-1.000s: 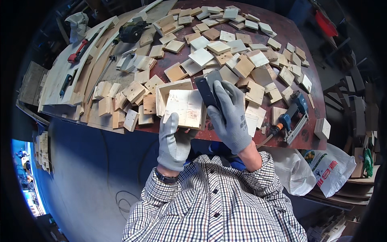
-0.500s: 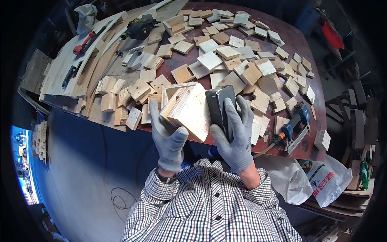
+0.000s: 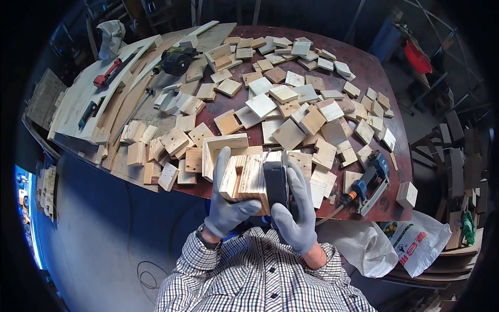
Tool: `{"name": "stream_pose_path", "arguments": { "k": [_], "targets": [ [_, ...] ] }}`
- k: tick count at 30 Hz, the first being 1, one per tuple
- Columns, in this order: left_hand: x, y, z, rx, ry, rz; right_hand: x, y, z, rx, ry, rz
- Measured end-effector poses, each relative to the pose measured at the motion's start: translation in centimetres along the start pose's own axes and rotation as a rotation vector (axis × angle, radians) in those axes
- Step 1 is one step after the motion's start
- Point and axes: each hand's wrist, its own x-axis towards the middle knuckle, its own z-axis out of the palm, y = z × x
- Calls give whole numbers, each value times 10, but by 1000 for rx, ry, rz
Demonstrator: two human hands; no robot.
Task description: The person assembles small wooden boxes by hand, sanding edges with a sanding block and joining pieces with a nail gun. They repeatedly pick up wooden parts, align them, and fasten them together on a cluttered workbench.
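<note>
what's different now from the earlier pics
The left hand has turned the wooden block, so a slotted, layered side faces up instead of its broad flat face. The right hand has brought the tilted dark block upright along its right side. Both remain held; the loose wood pieces and blue tool stayed put.

The place can be recognised as a woodworking workshop. A dark red table [image 3: 387,201] is strewn with loose wooden blocks [image 3: 261,105], and long boards [image 3: 115,110] are laid along its left side. Among the timber, tools are set down: a blue nail gun [image 3: 379,166] with an orange hose fitting, a red-and-black tool [image 3: 104,79] and a dark, round-bodied one. More cut pieces [image 3: 47,193] are stacked at the far left, a cable [image 3: 147,283] is looped on the floor [image 3: 106,244], and grey work gloves [image 3: 222,217] are worn.
</note>
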Motion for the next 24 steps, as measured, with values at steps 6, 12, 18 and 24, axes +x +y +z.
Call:
{"name": "stream_pose_path", "arguments": {
  "k": [6, 12, 18, 24],
  "targets": [
    [-10, 15, 9, 71, 19, 48, 44, 11, -6, 179, -79, 257],
    [-8, 18, -11, 146, 31, 70, 24, -1, 0, 39, -170, -92],
    [-7, 11, 1, 346, 114, 168, 15, -5, 4, 153, -127, 25],
    [-15, 5, -13, 830, -57, 405, 31, 2, 3, 284, -120, 313]
  ]
}}
